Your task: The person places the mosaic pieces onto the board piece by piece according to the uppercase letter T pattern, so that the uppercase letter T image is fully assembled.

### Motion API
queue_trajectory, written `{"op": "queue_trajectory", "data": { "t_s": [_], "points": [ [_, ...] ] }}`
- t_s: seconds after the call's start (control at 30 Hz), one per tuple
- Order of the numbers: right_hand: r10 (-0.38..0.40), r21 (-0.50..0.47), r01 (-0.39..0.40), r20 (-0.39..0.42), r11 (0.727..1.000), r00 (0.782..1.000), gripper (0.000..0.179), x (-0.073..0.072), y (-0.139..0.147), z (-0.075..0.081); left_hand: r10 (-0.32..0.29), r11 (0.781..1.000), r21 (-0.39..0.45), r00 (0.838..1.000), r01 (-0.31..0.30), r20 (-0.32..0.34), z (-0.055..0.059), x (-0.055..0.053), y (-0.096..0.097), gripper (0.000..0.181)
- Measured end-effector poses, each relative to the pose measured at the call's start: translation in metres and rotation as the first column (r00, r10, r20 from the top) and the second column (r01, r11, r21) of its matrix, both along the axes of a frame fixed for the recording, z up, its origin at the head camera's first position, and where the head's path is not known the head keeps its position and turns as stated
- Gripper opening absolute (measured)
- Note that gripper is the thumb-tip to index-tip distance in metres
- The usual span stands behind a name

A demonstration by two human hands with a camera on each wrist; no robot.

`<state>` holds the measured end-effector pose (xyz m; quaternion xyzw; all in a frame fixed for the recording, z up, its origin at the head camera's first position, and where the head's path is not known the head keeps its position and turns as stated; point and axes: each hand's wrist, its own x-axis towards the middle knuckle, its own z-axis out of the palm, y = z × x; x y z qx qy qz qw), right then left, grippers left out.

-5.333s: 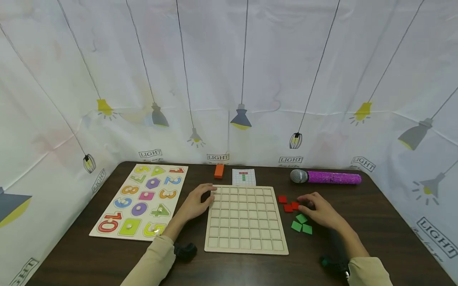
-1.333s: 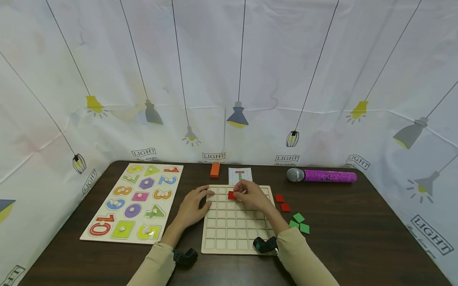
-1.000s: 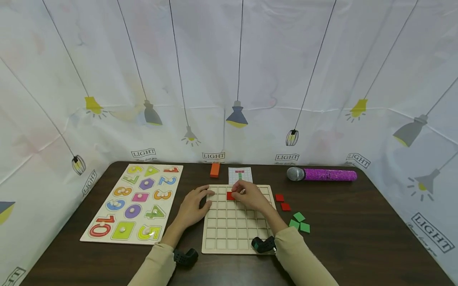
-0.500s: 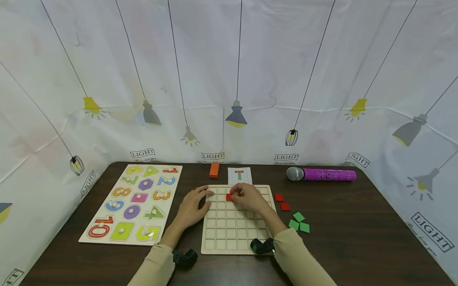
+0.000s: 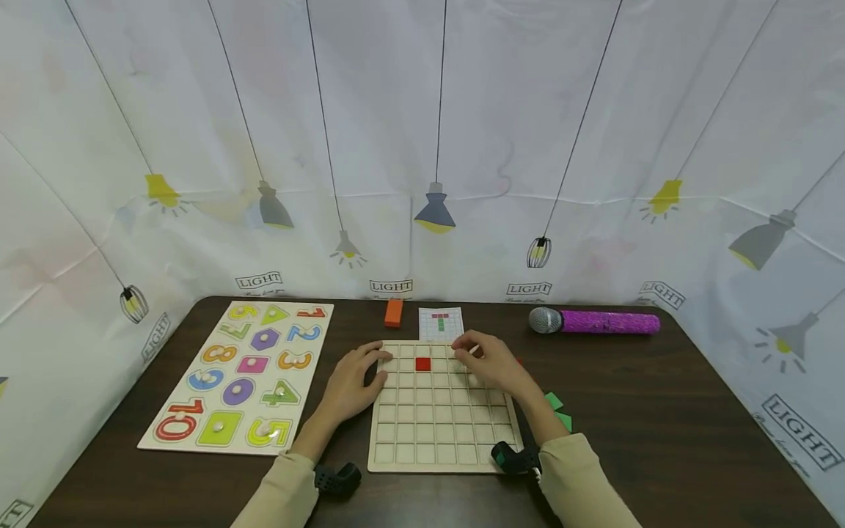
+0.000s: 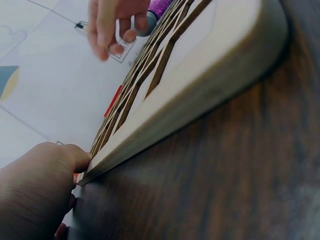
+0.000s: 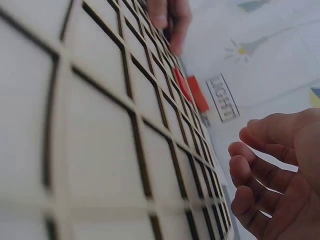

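Note:
A square wooden grid board lies in front of the person. My left hand rests against its upper left edge, thumb and forefinger spread apart and touching it; in the left wrist view the thumb meets the rim. One red square tile sits in a cell of the second row. To its right, my right hand hovers over the upper right of the board, fingers loosely bent with nothing between them in the right wrist view. A sliver of red tile and two green tiles show past the right forearm.
A number-and-shape peg puzzle lies at the left. Behind the board are a small pattern card and an orange block. A purple microphone lies at the back right. A printed curtain stands behind the table.
My right hand took a red tile from the right of the board, set it in a cell, let go and moved back right. The left hand has stayed at the edge.

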<state>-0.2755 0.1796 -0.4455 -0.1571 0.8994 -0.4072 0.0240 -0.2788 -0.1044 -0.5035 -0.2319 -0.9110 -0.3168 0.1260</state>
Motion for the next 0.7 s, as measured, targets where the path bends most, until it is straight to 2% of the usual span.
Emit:
{"op": "queue_trajectory", "data": {
  "t_s": [0.17, 0.43, 0.7],
  "points": [
    [0.01, 0.052, -0.01, 0.003, 0.999, 1.0, 0.023, -0.001, 0.031, 0.002, 0.002, 1.0, -0.001, 1.0, -0.002, -0.014, 0.001, 0.001, -0.003, 0.026],
    [-0.062, 0.097, 0.06, 0.015, 0.993, 0.998, 0.026, -0.007, 0.079, -0.001, -0.007, 1.0, -0.006, 1.0, 0.007, -0.012, 0.001, -0.001, -0.003, 0.026],
    [-0.072, 0.13, 0.062, 0.078, 0.99, 0.994, 0.033, -0.004, 0.099, -0.005, -0.013, 1.0, -0.008, 1.0, 0.013, 0.001, 0.0, -0.001, -0.001, 0.027]
  ]
}}
